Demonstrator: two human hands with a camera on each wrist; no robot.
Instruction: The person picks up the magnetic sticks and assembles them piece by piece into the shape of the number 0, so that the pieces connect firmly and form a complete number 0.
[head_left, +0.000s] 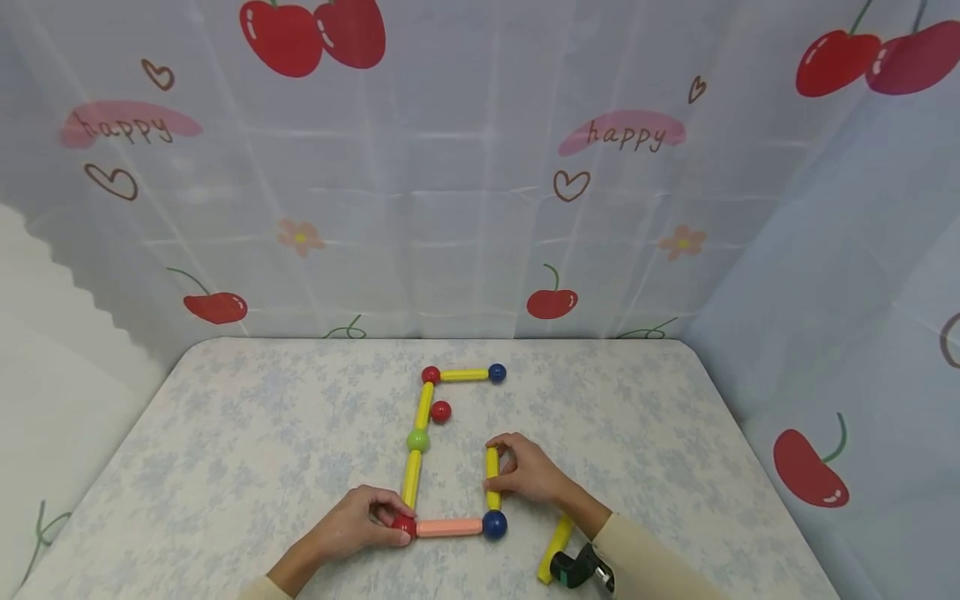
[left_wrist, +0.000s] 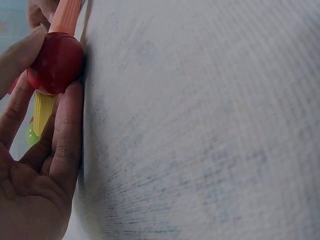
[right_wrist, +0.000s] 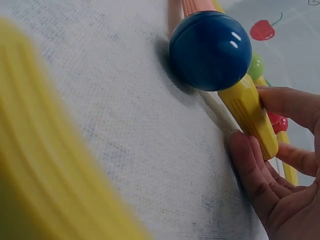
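On table [head_left: 247, 433], yellow rod [head_left: 492, 477] lengthwise, away.

A glossy red plastic ball [head_left: 404, 525] lies on the table, joined to a flat-lying orange ribbed stick [head_left: 449, 527]. A short yellow ribbed plastic stick [head_left: 492, 478] lies flat, touching a glossy blue ball [head_left: 494, 523].

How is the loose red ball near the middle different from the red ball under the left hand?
The loose red ball lies untouched beside a yellow stick, joined to nothing. The gripped red ball sits at the frame's near corner, joining a yellow ribbed stick and an orange stick, held by the left hand. Both are glossy red spheres of similar size.
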